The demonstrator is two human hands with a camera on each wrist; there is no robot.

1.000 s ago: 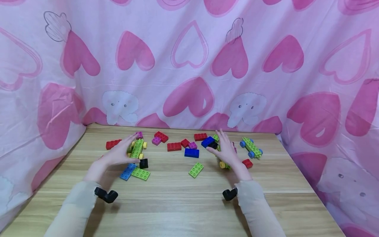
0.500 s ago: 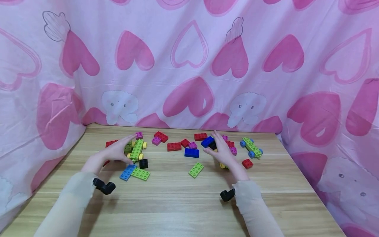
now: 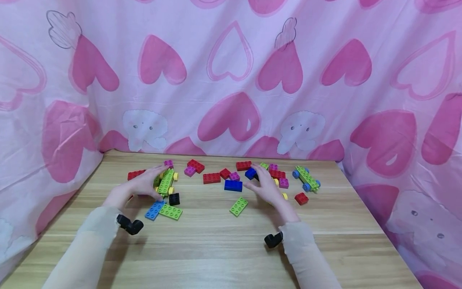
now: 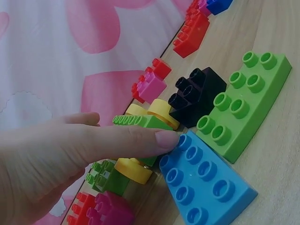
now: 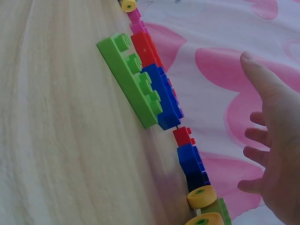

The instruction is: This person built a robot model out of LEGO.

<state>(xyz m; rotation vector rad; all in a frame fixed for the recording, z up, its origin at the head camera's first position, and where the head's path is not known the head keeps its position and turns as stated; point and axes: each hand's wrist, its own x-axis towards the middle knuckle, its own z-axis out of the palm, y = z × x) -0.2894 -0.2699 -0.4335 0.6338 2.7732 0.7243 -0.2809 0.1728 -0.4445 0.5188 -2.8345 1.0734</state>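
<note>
On wooden table (image 3: 223,245), bricks (image 3: 211,178) before heart-print pink cloth (image 3: 231,76)

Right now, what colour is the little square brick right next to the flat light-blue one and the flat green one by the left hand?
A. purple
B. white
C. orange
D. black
D. The small square brick is black; it sits beside the light-blue plate and the green plate, near the left hand.

Wooden table (image 3: 223,249), pink heart-print curtain (image 3: 231,80) behind, even light
</note>
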